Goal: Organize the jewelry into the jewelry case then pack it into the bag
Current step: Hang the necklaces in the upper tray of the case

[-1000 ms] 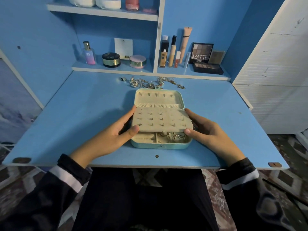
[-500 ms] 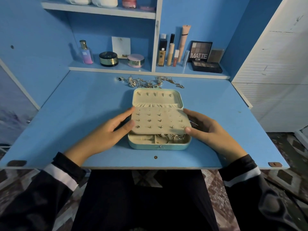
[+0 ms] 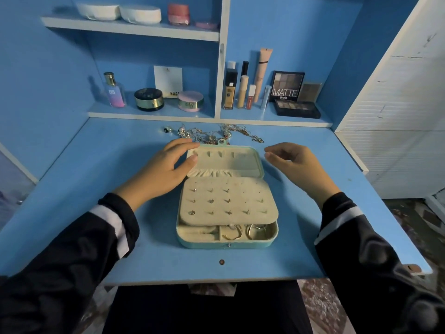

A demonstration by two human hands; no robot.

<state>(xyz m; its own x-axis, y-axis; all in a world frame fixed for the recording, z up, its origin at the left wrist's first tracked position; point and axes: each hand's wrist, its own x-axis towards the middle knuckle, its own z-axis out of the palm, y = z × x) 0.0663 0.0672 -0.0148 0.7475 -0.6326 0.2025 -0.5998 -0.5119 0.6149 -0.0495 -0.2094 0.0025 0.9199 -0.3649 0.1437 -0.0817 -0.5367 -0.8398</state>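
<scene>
Jewelry case (image 3: 226,244) of mint-green shell and cream lining lies open on the blue desk (image 3: 96,153), the left hand (image 3: 166,169) laying nearly straight fingers on the lid's left corner, the right hand (image 3: 296,165) hovering just right of the lid, loosely curled and empty. A cream panel (image 3: 228,220) studded with small earrings (image 3: 211,201) covers most of its base, rings (image 3: 237,233) showing in the front compartments; a tangle of silver chains (image 3: 216,135) lies just behind it.

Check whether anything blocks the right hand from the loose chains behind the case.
Nothing visible does. The right hand hovers right of the case's open lid, and the near end of the loose chains lies on the table just beyond its fingertips. The lid stands beside that path, not across it.
</scene>
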